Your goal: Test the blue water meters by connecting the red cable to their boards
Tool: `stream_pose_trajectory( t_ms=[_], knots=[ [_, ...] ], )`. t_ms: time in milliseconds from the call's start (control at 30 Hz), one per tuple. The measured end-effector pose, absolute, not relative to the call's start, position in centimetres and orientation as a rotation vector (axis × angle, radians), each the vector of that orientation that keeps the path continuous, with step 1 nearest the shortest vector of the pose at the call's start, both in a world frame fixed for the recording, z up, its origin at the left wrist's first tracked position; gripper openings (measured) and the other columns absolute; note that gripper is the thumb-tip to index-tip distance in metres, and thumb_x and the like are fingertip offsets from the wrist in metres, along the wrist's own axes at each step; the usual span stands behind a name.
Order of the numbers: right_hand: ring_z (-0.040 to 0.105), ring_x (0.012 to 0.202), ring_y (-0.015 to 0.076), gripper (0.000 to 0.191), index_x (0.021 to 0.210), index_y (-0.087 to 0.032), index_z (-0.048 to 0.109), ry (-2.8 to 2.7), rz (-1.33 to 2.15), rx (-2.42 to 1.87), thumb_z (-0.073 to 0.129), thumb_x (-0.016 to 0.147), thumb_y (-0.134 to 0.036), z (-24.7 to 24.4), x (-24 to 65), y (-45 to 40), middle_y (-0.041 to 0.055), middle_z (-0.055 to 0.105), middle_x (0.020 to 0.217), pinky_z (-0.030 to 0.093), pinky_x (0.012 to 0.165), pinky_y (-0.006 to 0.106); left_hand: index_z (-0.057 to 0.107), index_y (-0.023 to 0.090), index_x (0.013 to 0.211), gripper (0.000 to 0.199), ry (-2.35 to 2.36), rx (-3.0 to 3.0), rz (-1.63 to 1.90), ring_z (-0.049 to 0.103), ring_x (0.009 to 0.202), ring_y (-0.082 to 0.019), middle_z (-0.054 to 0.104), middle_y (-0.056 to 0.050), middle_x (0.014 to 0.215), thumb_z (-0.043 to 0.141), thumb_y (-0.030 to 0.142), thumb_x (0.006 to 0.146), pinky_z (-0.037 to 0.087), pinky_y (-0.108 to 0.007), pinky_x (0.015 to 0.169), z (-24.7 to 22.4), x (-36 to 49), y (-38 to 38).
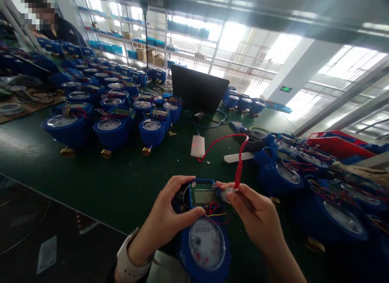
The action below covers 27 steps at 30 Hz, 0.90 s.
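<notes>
A blue water meter [208, 244] with a round clear dial lies in front of me, its small circuit board and grey display [204, 197] exposed at the top. My left hand [176, 210] grips the display end, thumb on the near edge and fingers round the far left side. Between thumb and fingers, my right hand [255, 210] pinches a small connector [230, 194] close to the board's right side. From it a twisted red cable [240, 165] runs to a white box [197, 146] with a red light. Thin red and yellow wires hang from the board.
Rows of blue meters [112, 127] stand at the left, and more meters [337, 218] crowd the right. A black laptop [199, 88] stands at the back. A white strip-like object [238, 157] and a red bin [328, 143] are to the right. Another person [68, 31] is at the far left.
</notes>
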State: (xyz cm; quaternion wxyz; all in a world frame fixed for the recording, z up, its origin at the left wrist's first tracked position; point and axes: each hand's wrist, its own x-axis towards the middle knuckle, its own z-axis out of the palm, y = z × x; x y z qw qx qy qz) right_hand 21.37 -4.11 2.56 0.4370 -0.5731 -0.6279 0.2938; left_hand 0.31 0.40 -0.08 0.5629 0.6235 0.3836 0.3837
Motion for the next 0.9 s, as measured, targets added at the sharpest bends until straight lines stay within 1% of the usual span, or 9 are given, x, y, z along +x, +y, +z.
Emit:
stream_pose_trajectory(
  t_ms=[133,233,333,433,600,767,900],
  knots=[
    [0.074,0.090,0.0193,0.014,0.101,-0.023,0.071,-1.604,0.683,-1.442,0.059,0.096,-0.027,2.87,21.50,-4.44,0.0045,0.076,0.106,0.061,0.072,0.022,0.059,0.026,0.120,0.049,0.896,1.476,0.900,0.057,0.113,-0.025,0.058,-0.004,0.121,0.076,0.034,0.075,0.045,-0.040,0.100,0.06,0.26,0.30],
    [0.073,0.095,0.0180,0.014,0.100,-0.025,0.071,-1.633,0.667,-1.462,0.058,0.096,-0.025,3.11,21.55,-4.55,0.0020,0.075,0.109,0.060,0.077,0.020,0.059,0.028,0.120,0.049,0.893,1.486,0.921,0.056,0.113,-0.024,0.058,-0.003,0.121,0.077,0.033,0.075,0.044,-0.038,0.099,-0.01,0.26,0.22],
    [0.073,0.095,0.0170,0.014,0.101,-0.027,0.071,-1.649,0.644,-1.485,0.059,0.095,-0.025,3.24,21.57,-4.56,0.0007,0.075,0.110,0.059,0.078,0.019,0.059,0.029,0.120,0.049,0.890,1.494,0.934,0.056,0.112,-0.022,0.059,-0.002,0.120,0.078,0.031,0.075,0.044,-0.036,0.098,-0.15,0.33,0.19],
    [0.073,0.092,0.0165,0.015,0.100,-0.026,0.072,-1.658,0.631,-1.518,0.058,0.095,-0.025,3.27,21.62,-4.59,0.0010,0.075,0.110,0.059,0.076,0.019,0.059,0.029,0.120,0.049,0.870,1.507,0.961,0.057,0.111,-0.021,0.059,-0.001,0.119,0.078,0.030,0.075,0.045,-0.034,0.096,-0.28,0.40,0.16],
    [0.072,0.095,0.0176,0.013,0.099,-0.025,0.071,-1.678,0.598,-1.521,0.059,0.095,-0.026,3.24,21.71,-4.69,0.0017,0.075,0.110,0.059,0.076,0.020,0.059,0.029,0.121,0.049,0.858,1.495,0.971,0.057,0.112,-0.021,0.059,-0.001,0.120,0.078,0.031,0.076,0.045,-0.034,0.096,-0.35,0.43,0.10],
    [0.071,0.093,0.0139,0.013,0.100,-0.028,0.071,-1.691,0.569,-1.530,0.059,0.096,-0.026,3.18,21.61,-4.63,-0.0015,0.074,0.108,0.057,0.078,0.016,0.059,0.027,0.121,0.050,0.854,1.488,0.985,0.056,0.112,-0.021,0.059,-0.001,0.119,0.079,0.031,0.075,0.044,-0.034,0.097,-0.38,0.49,0.12],
    [0.071,0.091,0.0124,0.013,0.099,-0.029,0.071,-1.700,0.571,-1.540,0.058,0.096,-0.027,3.22,21.53,-4.58,-0.0018,0.074,0.108,0.056,0.078,0.014,0.060,0.027,0.120,0.050,0.854,1.494,0.997,0.056,0.113,-0.022,0.059,-0.001,0.120,0.079,0.031,0.075,0.044,-0.034,0.097,-0.46,0.59,0.05]
  ],
)
